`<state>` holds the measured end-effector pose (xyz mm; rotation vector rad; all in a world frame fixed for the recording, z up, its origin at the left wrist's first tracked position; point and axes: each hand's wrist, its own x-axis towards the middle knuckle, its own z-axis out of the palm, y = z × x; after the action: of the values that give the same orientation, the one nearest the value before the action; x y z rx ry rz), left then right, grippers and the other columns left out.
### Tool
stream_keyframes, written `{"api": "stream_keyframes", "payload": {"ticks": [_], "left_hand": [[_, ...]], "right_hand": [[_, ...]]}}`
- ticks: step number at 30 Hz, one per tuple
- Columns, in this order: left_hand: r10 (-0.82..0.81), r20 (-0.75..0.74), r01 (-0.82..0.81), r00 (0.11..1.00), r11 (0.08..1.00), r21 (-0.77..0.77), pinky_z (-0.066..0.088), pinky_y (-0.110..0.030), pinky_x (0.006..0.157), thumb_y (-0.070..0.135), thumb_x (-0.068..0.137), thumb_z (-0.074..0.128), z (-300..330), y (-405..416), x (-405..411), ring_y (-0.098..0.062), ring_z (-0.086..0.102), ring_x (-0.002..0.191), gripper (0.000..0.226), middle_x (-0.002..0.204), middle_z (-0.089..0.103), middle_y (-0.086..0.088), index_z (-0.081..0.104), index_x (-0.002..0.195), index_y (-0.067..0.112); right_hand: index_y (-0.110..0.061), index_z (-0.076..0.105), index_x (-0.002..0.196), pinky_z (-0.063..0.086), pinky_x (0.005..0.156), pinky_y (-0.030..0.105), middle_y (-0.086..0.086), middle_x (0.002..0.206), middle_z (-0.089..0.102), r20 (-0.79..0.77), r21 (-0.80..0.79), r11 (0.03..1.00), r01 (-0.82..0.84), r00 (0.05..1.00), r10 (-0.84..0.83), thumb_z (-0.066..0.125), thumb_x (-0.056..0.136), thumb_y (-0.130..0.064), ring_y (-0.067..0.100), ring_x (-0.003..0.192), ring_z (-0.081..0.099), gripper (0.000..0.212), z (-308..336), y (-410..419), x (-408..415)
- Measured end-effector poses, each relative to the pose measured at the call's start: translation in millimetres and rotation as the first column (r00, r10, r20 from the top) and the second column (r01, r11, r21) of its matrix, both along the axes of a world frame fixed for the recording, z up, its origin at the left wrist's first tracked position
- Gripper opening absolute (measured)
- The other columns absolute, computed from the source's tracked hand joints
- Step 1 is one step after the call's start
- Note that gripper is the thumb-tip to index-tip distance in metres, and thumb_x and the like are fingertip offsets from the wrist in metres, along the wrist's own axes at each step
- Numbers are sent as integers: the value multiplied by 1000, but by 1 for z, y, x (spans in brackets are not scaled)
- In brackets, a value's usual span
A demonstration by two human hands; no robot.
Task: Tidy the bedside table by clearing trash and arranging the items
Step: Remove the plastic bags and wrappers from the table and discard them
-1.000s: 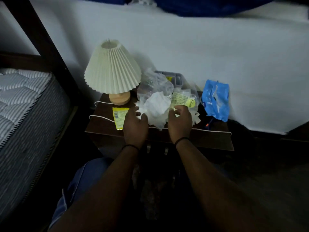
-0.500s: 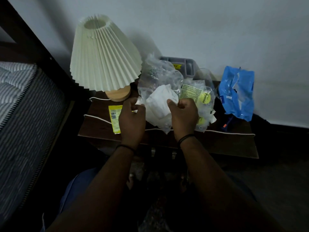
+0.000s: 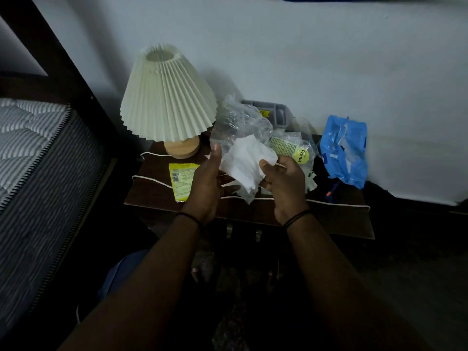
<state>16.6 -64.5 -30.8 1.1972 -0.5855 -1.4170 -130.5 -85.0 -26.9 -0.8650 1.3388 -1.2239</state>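
Note:
A crumpled white tissue (image 3: pixel 247 160) is held just above the dark bedside table (image 3: pixel 336 219). My right hand (image 3: pixel 285 184) pinches its right edge between thumb and curled fingers. My left hand (image 3: pixel 206 181) is at its left side with the thumb raised against it; its fingers are hidden under the tissue. Behind the tissue lie a crumpled clear plastic bag (image 3: pixel 238 125) and a clear wrapper with a yellow label (image 3: pixel 295 152). A flat yellow packet (image 3: pixel 182 181) lies left of my left hand.
A pleated cream lamp (image 3: pixel 168 97) on a wooden base stands at the table's back left, its white cord (image 3: pixel 152 178) trailing along the front. A grey organiser tray (image 3: pixel 273 112) sits against the wall. A blue plastic bag (image 3: pixel 345 150) leans at the right. A mattress (image 3: pixel 33 153) lies left.
Both hands have lifted the tissue off the pile and turned more palm-inward. The left thumb now points up.

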Motion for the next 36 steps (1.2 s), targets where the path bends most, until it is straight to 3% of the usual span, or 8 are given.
{"api": "stream_keyframes", "payload": {"ticks": [6, 9, 13, 19, 23, 26, 32, 36], "left_hand": [[-52, -155, 44, 986, 997, -56, 60, -43, 80, -1, 83, 65, -6, -1, 1, -36, 71, 93, 24, 108, 72, -24, 71, 105, -2], [-54, -125, 40, 991, 993, -113, 59, -44, 80, -11, 81, 60, -9, -4, 5, -35, 70, 96, 34, 111, 71, -22, 69, 111, 0], [-46, -5, 44, 999, 983, -176, 56, -43, 82, -16, 79, 59, -12, -4, 9, -32, 68, 97, 42, 109, 70, -20, 64, 118, 0], [91, 166, -74, 982, 992, -107, 50, -31, 70, 5, 87, 65, -7, -5, 7, -22, 66, 87, 21, 98, 71, -9, 66, 108, 11], [-67, -196, 72, 978, 997, 17, 55, -42, 88, 55, 90, 52, 2, -6, 10, -28, 70, 97, 56, 101, 73, -11, 64, 113, 6], [-145, -343, 143, 928, 989, -31, 49, -48, 102, 53, 91, 52, 7, -5, 9, -32, 62, 119, 64, 128, 65, -17, 58, 132, 4], [-48, -253, 36, 966, 998, -53, 55, -42, 88, -2, 93, 52, 2, -4, 14, -37, 61, 114, 40, 131, 60, -25, 54, 133, -4], [29, -232, -49, 972, 995, -83, 59, -37, 75, -12, 86, 54, -3, -9, 16, -30, 68, 99, 39, 117, 68, -17, 59, 123, -1]], "right_hand": [[-8, 63, 111, 60, 74, 36, 15, 109, 70, -16, -63, 997, -52, 999, 51, 77, 79, -6, 23, 93, 70, 35, 1, 8, 2], [-7, 57, 125, 60, 82, 43, 13, 114, 69, 9, 32, 993, -118, 993, 118, 77, 80, -9, 26, 100, 70, 50, 0, 4, 1], [-10, 70, 104, 59, 84, 49, 11, 99, 75, -34, -5, 970, -243, 969, 243, 71, 83, -3, 28, 93, 72, 21, -2, 4, -2], [-10, 70, 95, 55, 76, 31, 6, 91, 71, -331, -381, 924, -27, 938, -108, 67, 80, 5, 18, 85, 67, 22, 11, 0, 1], [-12, 72, 92, 48, 85, 33, 1, 94, 69, -571, -690, 707, -155, 716, -401, 57, 66, 8, 23, 93, 62, 36, 19, 4, -2], [-12, 76, 87, 46, 90, 37, 1, 97, 73, -664, -674, 644, -362, 678, -314, 56, 59, 12, 25, 97, 63, 42, 14, 8, 6], [-10, 78, 96, 36, 112, 32, 6, 121, 69, -644, -470, 767, -437, 764, 40, 40, 64, 13, 24, 128, 50, 56, 4, 10, 13], [-13, 75, 94, 44, 108, 42, 9, 120, 68, -412, -422, 880, -219, 911, 29, 42, 73, 19, 22, 120, 57, 51, 10, 9, 12]]}}
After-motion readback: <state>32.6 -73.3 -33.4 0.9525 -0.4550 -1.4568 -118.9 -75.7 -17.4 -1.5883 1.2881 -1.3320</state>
